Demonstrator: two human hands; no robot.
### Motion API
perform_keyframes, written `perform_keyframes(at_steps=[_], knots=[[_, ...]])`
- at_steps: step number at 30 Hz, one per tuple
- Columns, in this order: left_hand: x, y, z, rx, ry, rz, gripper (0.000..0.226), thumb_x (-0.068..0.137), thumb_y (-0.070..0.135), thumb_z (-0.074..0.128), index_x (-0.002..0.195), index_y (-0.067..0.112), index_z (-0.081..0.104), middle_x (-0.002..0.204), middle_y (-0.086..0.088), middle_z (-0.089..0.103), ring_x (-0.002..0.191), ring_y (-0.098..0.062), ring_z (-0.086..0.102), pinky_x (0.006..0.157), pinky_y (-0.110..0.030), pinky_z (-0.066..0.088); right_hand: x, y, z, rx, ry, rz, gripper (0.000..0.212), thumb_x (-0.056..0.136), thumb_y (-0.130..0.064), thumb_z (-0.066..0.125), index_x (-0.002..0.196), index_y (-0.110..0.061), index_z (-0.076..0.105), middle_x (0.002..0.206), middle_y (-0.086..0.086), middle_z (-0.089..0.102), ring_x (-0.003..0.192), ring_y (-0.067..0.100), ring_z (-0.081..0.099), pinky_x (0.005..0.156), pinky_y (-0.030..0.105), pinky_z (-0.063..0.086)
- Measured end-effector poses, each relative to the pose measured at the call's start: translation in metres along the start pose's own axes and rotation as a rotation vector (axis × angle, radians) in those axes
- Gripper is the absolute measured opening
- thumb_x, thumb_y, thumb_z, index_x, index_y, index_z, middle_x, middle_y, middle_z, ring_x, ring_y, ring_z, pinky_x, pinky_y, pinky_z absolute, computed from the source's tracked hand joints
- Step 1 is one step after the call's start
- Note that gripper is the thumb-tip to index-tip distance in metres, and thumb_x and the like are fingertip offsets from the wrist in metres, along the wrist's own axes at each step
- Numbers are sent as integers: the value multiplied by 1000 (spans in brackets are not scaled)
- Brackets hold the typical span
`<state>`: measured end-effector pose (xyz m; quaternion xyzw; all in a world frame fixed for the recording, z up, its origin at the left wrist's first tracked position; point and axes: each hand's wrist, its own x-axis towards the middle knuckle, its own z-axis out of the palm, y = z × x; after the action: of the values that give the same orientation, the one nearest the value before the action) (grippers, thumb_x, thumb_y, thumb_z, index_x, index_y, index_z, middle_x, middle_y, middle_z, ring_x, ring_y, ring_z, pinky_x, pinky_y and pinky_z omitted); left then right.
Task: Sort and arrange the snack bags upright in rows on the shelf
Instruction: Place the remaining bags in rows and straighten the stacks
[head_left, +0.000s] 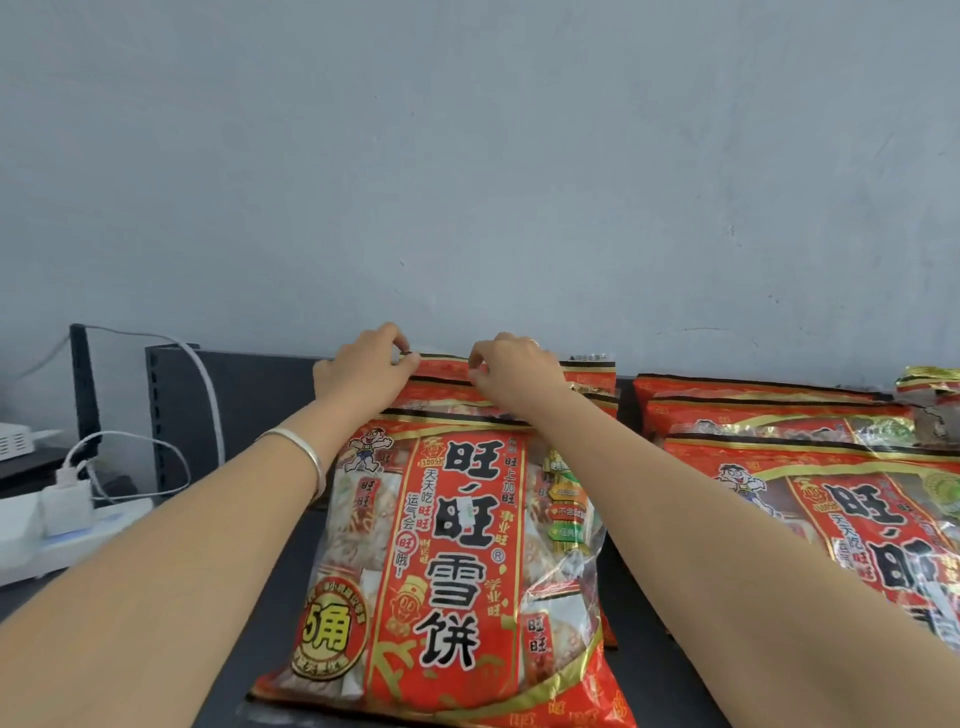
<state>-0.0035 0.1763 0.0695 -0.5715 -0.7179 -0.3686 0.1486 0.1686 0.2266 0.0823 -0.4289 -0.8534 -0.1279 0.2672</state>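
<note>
Several red snack bags stand upright in a row on the dark shelf (270, 587). The front bag (457, 561) faces me with large black lettering. Behind it stands the rearmost bag (587, 370), close to the wall. My left hand (363, 371) pinches that bag's top seam at its left end. My right hand (511, 371) pinches the same seam nearer the middle. A second row of red snack bags (810, 499) stands to the right.
The grey wall (467, 156) rises directly behind the shelf. At the left are a dark upright panel (171, 415), a white cable (208, 395), a charger (65, 499) and a white power strip (52, 540). A green-gold bag (930, 379) sits at the far right.
</note>
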Motion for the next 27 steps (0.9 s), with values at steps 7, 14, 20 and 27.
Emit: perform_keyframes(at_steps=[7, 14, 20, 27], knots=[[-44, -25, 9, -922, -209, -353, 46, 90, 46, 55, 126, 22, 38, 118, -9, 55, 94, -26, 65, 84, -46, 53, -24, -19, 9, -23, 146, 38, 28, 97, -30, 44, 110, -15, 64, 111, 7, 57, 104, 29, 54, 84, 41, 47], [-79, -31, 21, -1217, -331, -479, 50, 82, 53, 61, 116, 22, 41, 99, -8, 67, 72, -20, 72, 55, -30, 54, -42, -31, 16, -25, -61, 183, 41, 96, -56, 30, 87, -22, 50, 88, 0, 61, 81, 24, 57, 79, 43, 39], [-102, -24, 25, -1183, -367, -448, 61, 69, 61, 63, 114, 22, 48, 95, -4, 72, 77, -21, 72, 58, -32, 56, -51, -27, 15, -105, 87, 137, 37, 99, -47, 38, 97, -16, 58, 96, 5, 68, 94, 28, 63, 93, 49, 41], [-122, -10, 28, -995, -218, -494, 68, 81, 65, 53, 130, 23, 34, 114, -7, 64, 93, -26, 68, 88, -49, 53, -57, -18, 20, -91, 128, 37, 39, 99, -46, 37, 116, -15, 55, 121, 7, 62, 119, 31, 53, 97, 49, 38]])
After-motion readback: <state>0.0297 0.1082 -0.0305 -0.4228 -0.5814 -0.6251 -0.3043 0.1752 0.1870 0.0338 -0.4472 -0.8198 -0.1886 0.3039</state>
